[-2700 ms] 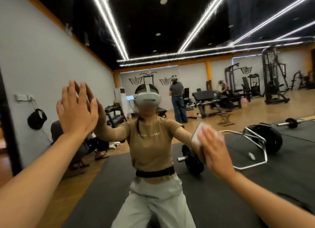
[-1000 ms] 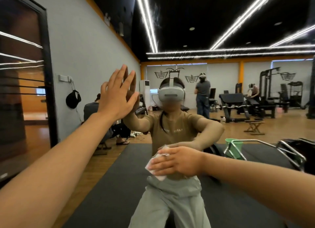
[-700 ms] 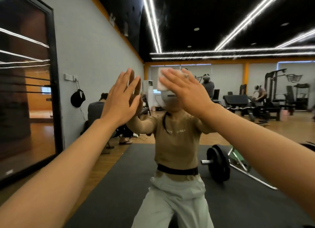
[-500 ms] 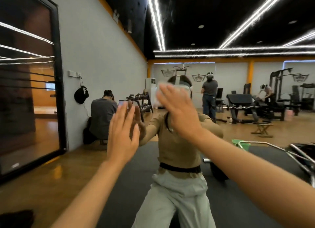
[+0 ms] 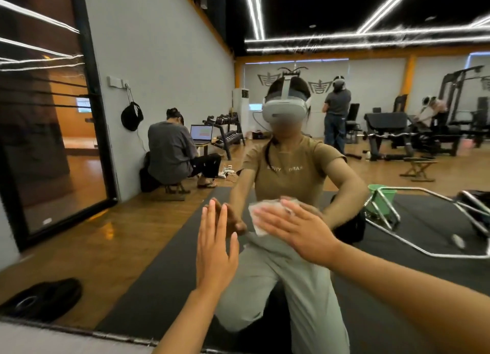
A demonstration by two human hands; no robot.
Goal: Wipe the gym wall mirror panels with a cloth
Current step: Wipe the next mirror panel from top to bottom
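My left hand (image 5: 216, 243) was up flat, fingers straight and close together, pointing upward, palm turned away from me, the forearm rising from the bottom edge. My right hand (image 5: 297, 227) reached across from the right, arm stretched long, fingers spread and straight, palm pressing forward (slightly blurred). Both hands were level with each other, close side by side, not touching.
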